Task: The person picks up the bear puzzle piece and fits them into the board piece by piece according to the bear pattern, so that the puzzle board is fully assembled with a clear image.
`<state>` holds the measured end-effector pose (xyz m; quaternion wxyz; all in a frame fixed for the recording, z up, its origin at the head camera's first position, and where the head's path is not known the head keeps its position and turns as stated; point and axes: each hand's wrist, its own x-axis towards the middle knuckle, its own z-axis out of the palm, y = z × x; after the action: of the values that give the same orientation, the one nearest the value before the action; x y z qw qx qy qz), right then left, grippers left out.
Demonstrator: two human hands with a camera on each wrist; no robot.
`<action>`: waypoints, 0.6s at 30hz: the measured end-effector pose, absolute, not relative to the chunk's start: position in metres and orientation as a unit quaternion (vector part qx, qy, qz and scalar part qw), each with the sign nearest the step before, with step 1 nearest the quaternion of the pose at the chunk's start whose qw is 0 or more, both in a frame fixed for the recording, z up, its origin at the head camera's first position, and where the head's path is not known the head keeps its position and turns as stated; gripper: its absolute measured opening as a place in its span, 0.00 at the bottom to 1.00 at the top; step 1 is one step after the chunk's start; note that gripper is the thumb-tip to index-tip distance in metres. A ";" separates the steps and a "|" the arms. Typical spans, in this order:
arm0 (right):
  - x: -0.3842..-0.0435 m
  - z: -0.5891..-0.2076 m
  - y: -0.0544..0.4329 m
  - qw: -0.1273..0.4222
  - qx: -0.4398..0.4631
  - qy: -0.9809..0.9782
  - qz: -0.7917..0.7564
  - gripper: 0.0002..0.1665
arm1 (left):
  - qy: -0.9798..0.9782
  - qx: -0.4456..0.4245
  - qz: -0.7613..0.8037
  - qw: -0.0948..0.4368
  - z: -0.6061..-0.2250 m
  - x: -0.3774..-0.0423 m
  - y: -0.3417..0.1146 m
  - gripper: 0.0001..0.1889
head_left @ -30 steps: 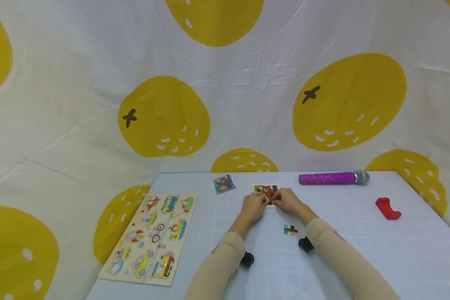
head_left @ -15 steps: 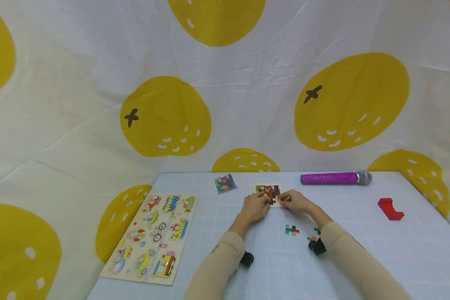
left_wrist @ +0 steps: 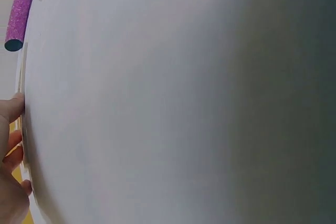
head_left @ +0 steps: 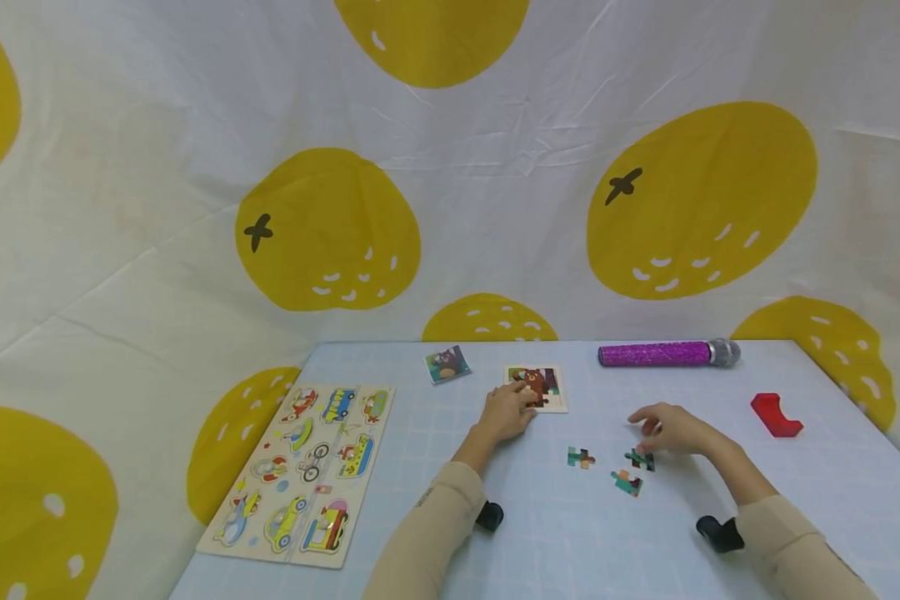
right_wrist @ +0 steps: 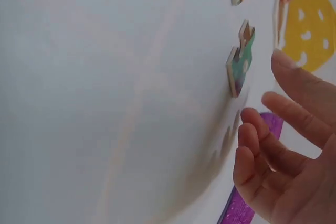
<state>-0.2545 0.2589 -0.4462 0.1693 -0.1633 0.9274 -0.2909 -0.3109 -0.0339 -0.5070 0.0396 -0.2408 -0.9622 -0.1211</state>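
A small bear jigsaw puzzle (head_left: 557,407) lies flat at the back middle of the table, its lower right part without the bear picture. My left hand (head_left: 506,412) rests on its left side, fingers over the picture; in the left wrist view, the thumb (left_wrist: 13,107) touches the edge. Three loose jigsaw pieces lie nearer me: one piece (head_left: 581,457) on the left, a green-brown piece (head_left: 627,483) in front, and a dark green piece (head_left: 640,460) beneath my right hand (head_left: 675,429). That hand hovers with loosely bent fingers, holding nothing; whether it touches the dark piece is unclear.
To the left lies a wooden vehicle puzzle board (head_left: 322,492). Behind are a small bear picture square (head_left: 447,365) and a purple glitter microphone (head_left: 656,355). A red arched block (head_left: 776,416) sits at the right. A fruit-print cloth (head_left: 495,250) hangs behind the table.
My right hand has left the bear puzzle and moved right and nearer me, above the loose pieces, two of which its arm had covered. My left hand stays on the puzzle.
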 end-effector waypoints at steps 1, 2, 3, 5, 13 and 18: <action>-0.251 -0.448 0.261 0.175 -0.155 0.929 -0.288 0.28 | -0.961 -0.243 -0.123 0.042 -0.507 -0.311 -0.034 0.16; -0.248 -0.449 0.262 0.179 -0.148 0.930 -0.286 0.27 | -0.960 -0.244 -0.127 0.044 -0.507 -0.312 -0.035 0.16; -0.246 -0.451 0.263 0.184 -0.145 0.930 -0.283 0.26 | -0.959 -0.245 -0.132 0.046 -0.507 -0.312 -0.035 0.16; -0.241 -0.455 0.262 0.192 -0.136 0.931 -0.278 0.24 | -0.958 -0.245 -0.139 0.047 -0.507 -0.312 -0.035 0.16; -0.231 -0.461 0.252 0.171 -0.162 0.929 -0.284 0.16 | -0.959 -0.233 -0.155 0.039 -0.506 -0.310 -0.033 0.17; -0.237 -0.461 0.254 0.150 -0.181 0.921 -0.312 0.15 | -0.961 -0.225 -0.157 0.034 -0.506 -0.309 -0.032 0.17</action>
<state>-0.2372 0.2544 -0.4606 0.1500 -0.1815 0.9206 -0.3116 -0.3093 -0.0318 -0.5064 0.0338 -0.2252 -0.9610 -0.1568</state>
